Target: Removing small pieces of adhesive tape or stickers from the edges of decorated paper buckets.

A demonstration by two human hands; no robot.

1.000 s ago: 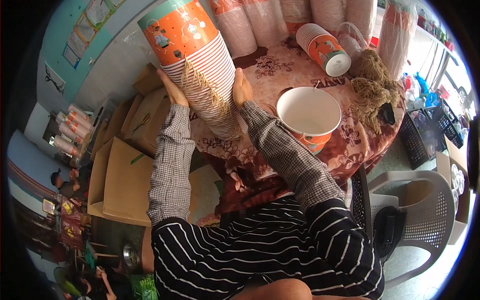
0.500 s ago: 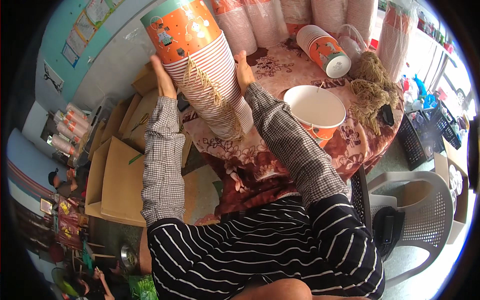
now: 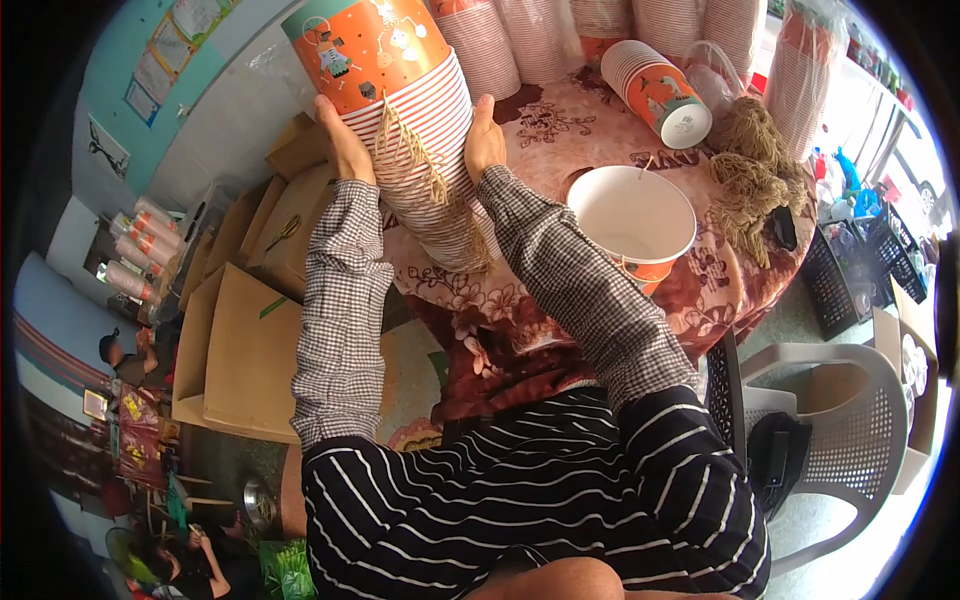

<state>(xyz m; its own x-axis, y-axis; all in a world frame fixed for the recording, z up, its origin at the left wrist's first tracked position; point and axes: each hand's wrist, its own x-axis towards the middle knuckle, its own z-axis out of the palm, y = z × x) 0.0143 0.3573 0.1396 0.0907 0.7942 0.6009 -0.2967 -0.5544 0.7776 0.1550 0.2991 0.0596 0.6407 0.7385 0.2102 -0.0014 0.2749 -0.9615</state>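
- Flowery reddish-brown tablecloth (image 3: 540, 120) spreads out under and beyond both sets of fingers, with plastic-wrapped bucket stacks (image 3: 540, 45) lined up past the fingertips.
- Tall stack of paper buckets (image 3: 435, 105), orange and teal with striped rims, sits right between the two hands. Bits of twine (image 3: 403, 140) hang down its front, between the fingers.
- Left hand (image 3: 346, 150) is pressed on the stack's left side, right hand (image 3: 486, 143) on its right, so they're grasping it between them. Some fingers are hidden, so can't tell how tightly they curl.
- Single white-lined bucket (image 3: 632, 212), mouth up, is right of the right fingers and nearer the body.
- Further right of those fingers: a tipped-over bucket stack (image 3: 655, 90), then a tangled twine bundle (image 3: 748, 150).
- Cardboard boxes (image 3: 255, 350) are left of the left fingers, down toward the body.
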